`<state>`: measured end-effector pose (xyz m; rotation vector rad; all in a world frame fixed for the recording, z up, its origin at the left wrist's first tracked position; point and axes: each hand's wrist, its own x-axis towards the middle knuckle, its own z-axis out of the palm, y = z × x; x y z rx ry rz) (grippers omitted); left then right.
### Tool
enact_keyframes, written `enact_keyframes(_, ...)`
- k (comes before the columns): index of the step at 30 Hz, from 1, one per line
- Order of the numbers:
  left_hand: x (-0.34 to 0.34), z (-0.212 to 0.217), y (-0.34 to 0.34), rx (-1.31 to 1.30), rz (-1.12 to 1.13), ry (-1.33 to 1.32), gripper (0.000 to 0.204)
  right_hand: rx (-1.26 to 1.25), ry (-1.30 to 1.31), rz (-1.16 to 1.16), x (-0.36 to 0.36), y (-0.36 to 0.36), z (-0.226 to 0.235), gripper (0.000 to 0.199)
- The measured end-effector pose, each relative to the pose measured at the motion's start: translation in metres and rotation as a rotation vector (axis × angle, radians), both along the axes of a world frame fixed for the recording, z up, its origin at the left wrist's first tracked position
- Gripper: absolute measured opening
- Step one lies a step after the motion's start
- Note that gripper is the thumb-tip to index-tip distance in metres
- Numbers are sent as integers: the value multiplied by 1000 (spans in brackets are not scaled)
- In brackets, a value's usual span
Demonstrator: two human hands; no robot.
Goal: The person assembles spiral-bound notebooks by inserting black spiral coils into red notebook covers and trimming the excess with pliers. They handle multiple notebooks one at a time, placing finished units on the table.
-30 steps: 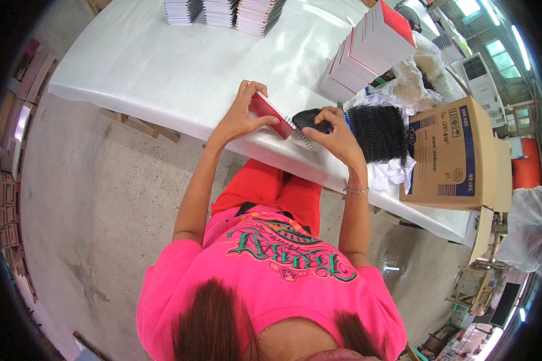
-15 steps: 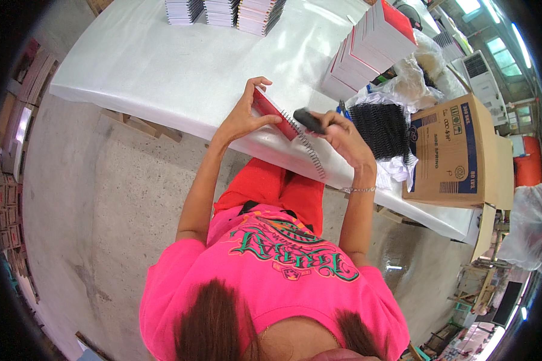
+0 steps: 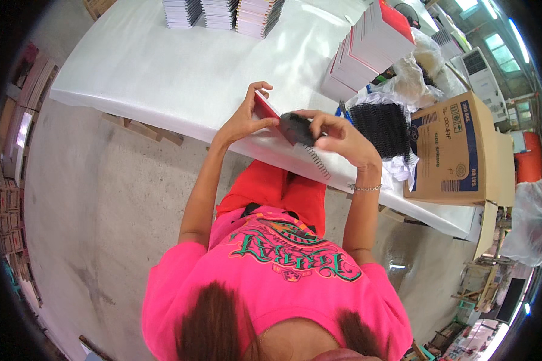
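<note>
My left hand grips a narrow red-covered book along its side, thumb on the cover and fingers behind it. The book is tilted above the front edge of the white table. A dark wire coil runs along the book's edge, and its free end sticks out past the lower corner. In my right hand is a dark grey rounded pad, fingers closed on its right side. The pad lies against the coiled edge and hides part of the coil and cover.
The white-covered table carries stacks of spiral-bound books at the far side. A tall stack of red-covered books stands to the right. Nearer are a bundle of black coils, a blue-handled tool and an open cardboard box.
The pad has turned so that its broad face shows, and it has moved left and slightly down over the coil. My left hand and the book stay nearly still.
</note>
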<state>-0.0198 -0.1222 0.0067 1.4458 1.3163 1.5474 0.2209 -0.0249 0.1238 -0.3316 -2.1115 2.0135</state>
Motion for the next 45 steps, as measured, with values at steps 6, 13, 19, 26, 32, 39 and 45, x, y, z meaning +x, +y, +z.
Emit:
enact_keyframes(6,4,0,3,-36,-61,-148,61,96,-254,-325,-16,28,-18,33)
enact_keyframes(13,3,7,-1,-56,-99,-186,40,-307,-161,-241,-4,31,-37,32)
enact_keyframes(19,-1,18,-13,-124,-185,-170,32,-196,-115,-107,10,28,-40,40)
enact_keyframes(26,11,12,-21,-86,-137,-238,33,-518,257,-62,11,12,-44,38)
enact_keyframes(32,17,7,-23,-128,-137,-305,37,-328,11,-148,7,8,-33,35)
enact_keyframes(39,16,-3,-18,-86,-189,-430,33,167,-204,-124,-5,0,-3,35)
enact_keyframes(45,21,0,-14,-69,-165,-448,33,-173,10,-143,1,9,-33,28)
